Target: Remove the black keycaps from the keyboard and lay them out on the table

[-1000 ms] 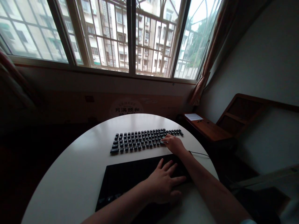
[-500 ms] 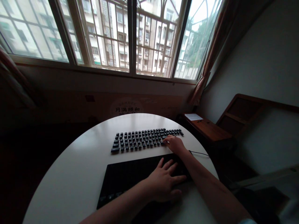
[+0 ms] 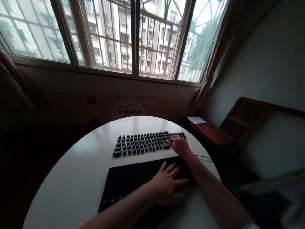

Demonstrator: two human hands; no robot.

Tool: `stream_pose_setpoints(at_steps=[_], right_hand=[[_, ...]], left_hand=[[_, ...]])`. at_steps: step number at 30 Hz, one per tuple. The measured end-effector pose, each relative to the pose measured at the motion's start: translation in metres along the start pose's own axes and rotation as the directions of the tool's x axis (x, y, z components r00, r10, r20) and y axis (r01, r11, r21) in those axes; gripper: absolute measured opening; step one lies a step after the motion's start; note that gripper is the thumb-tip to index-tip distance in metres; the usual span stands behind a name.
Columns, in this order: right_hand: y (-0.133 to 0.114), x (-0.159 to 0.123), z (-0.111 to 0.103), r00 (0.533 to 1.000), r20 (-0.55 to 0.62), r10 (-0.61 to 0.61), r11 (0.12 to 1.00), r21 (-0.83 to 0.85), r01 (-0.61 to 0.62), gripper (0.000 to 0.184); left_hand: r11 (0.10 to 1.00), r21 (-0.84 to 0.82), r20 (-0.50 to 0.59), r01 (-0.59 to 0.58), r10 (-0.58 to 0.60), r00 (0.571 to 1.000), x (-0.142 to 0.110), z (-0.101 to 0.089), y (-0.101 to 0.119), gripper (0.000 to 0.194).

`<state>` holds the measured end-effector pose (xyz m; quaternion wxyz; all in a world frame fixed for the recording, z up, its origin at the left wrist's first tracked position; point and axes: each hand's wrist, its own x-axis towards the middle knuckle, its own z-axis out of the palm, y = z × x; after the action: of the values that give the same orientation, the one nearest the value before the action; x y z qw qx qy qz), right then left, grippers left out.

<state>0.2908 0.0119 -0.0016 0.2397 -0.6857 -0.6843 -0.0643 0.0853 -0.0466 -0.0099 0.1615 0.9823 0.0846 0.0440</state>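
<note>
Many black keycaps (image 3: pixel 140 143) lie in slanted rows on a white round table (image 3: pixel 71 178), set out like a keyboard. Nearer to me rests a black keyboard base (image 3: pixel 133 178), with a few keys showing along its lower left edge. My left hand (image 3: pixel 166 184) lies on the base, palm down, fingers spread. At the right part of the keycap rows is my right hand (image 3: pixel 179 144), its thumb and fingers pinched together beside a wide keycap (image 3: pixel 166 146). What sits between those fingertips is too small to make out. My forearms cover part of the base.
A black cable (image 3: pixel 203 156) runs off the table's right side. Beyond that edge stands a wooden bench (image 3: pixel 214 133) with a white paper (image 3: pixel 196 120) on it. A barred window (image 3: pixel 157 41) and curtains are behind the table.
My right hand has shifted slightly away from me, and the wide keycap beside its fingertips now shows more fully. My left hand stays spread on the base.
</note>
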Motion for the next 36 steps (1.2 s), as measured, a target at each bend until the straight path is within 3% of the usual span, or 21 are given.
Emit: stream_pose_setpoints(at_steps=[4, 6, 7, 9, 11, 15, 22, 25, 32, 36], right_hand=[[-0.001, -0.006, -0.043, 0.985, -0.168, 0.038, 0.996, 0.091, -0.023, 0.050], [0.001, -0.022, -0.063, 0.969, -0.217, 0.117, 0.965, 0.254, -0.059, 0.057], [0.002, -0.034, -0.070, 0.967, -0.182, 0.180, 0.936, 0.335, -0.111, 0.061], [0.004, -0.060, -0.077, 0.964, -0.003, 0.266, 0.837, 0.497, -0.229, 0.066], [0.004, -0.087, -0.074, 0.941, 0.129, 0.314, 0.692, 0.647, -0.320, 0.063], [0.002, -0.123, -0.056, 0.914, 0.242, 0.326, 0.442, 0.816, -0.374, 0.043], [0.004, -0.137, -0.030, 0.857, 0.178, 0.484, 0.314, 0.879, -0.359, 0.035], [0.004, -0.139, -0.022, 0.848, 0.160, 0.505, 0.359, 0.855, -0.374, 0.033], [0.003, -0.142, -0.014, 0.893, -0.009, 0.450, 0.687, 0.642, -0.340, 0.034], [-0.001, -0.140, -0.018, 0.922, -0.004, 0.388, 0.764, 0.560, -0.320, 0.033]], left_hand=[[1.000, 0.020, 0.001, -0.010, 0.010, 1.000, 0.001, 0.004, -0.002, 0.057], [0.999, 0.034, 0.006, -0.012, 0.011, 1.000, 0.003, 0.007, -0.004, 0.058], [0.999, 0.041, 0.007, -0.012, 0.011, 1.000, 0.004, 0.008, -0.005, 0.058], [0.999, 0.051, 0.008, -0.013, 0.012, 1.000, 0.006, 0.011, -0.007, 0.059], [0.998, 0.055, 0.010, -0.019, 0.019, 1.000, 0.007, 0.012, -0.009, 0.059], [0.998, 0.065, 0.018, -0.026, 0.025, 1.000, 0.007, 0.011, -0.009, 0.061], [0.997, 0.076, 0.032, -0.022, 0.020, 0.999, 0.008, 0.010, -0.008, 0.062], [0.997, 0.077, 0.026, -0.022, 0.020, 0.999, 0.008, 0.011, -0.009, 0.062], [0.997, 0.076, 0.030, -0.029, 0.026, 0.999, 0.010, 0.012, -0.010, 0.062], [0.996, 0.083, 0.032, -0.025, 0.022, 0.999, 0.010, 0.013, -0.011, 0.062]])
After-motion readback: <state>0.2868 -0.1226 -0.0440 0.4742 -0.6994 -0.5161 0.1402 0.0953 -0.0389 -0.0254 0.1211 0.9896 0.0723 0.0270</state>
